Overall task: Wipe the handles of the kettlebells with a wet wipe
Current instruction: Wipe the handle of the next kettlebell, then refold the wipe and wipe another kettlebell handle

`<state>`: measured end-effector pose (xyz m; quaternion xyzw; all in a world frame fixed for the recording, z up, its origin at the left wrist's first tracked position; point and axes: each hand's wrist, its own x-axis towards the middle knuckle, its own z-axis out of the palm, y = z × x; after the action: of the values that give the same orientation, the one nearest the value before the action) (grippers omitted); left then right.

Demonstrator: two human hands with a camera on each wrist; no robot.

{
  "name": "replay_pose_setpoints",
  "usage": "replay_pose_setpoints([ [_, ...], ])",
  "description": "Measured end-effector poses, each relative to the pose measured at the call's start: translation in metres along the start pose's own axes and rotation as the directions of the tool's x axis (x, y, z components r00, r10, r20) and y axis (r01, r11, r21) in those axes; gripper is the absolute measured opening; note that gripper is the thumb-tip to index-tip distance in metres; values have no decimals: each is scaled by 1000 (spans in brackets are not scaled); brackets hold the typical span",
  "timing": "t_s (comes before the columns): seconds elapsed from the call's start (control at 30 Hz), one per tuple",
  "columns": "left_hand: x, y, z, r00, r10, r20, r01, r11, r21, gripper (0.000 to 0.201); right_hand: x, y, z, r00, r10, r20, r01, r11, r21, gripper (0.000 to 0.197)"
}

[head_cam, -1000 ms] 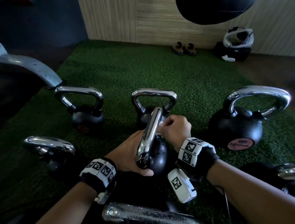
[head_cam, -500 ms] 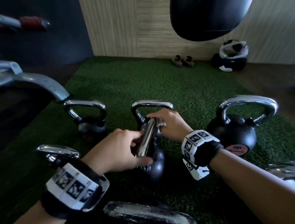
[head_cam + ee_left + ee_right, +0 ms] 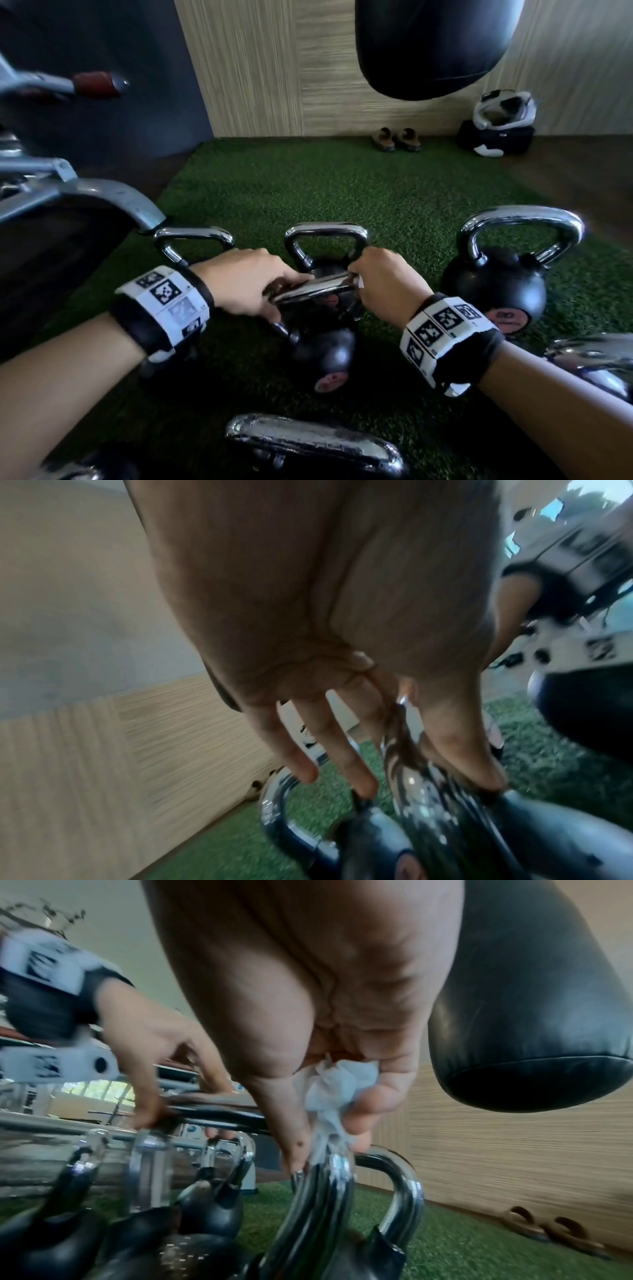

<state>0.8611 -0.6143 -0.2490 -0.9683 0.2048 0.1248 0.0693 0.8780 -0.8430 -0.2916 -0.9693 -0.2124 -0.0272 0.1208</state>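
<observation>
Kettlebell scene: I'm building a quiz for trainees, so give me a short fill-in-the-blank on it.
1. The right hand pinches a white ____ against the chrome handle.
2. The left hand grips that handle at its ____ end.
3. The kettlebells stand on green ____.
4. The pair of sandals lies by the ____.

Missing words: wet wipe; left; turf; wall

Tilted kettlebell (image 3: 318, 339) on turf (image 3: 342, 192), before upright kettlebell (image 3: 327, 246)
</observation>
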Motion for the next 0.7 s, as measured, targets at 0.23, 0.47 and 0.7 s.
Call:
replay_pose_setpoints([
  [0.23,7,-16,17,981,-85,-174,62,989,-134,63,-25,-12,-4,995,78,70,-80,996,32,16],
  [0.47,-4,-8,41,971,-137,-197,65,941,-332,67,-28,-9,-6,994,67,85,-69,997,18,12],
  [0.7,-49,0,52,920,-279,-277,91,837,-540,54,-33,-8,-14,986,66,152,-64,998,-15,25],
])
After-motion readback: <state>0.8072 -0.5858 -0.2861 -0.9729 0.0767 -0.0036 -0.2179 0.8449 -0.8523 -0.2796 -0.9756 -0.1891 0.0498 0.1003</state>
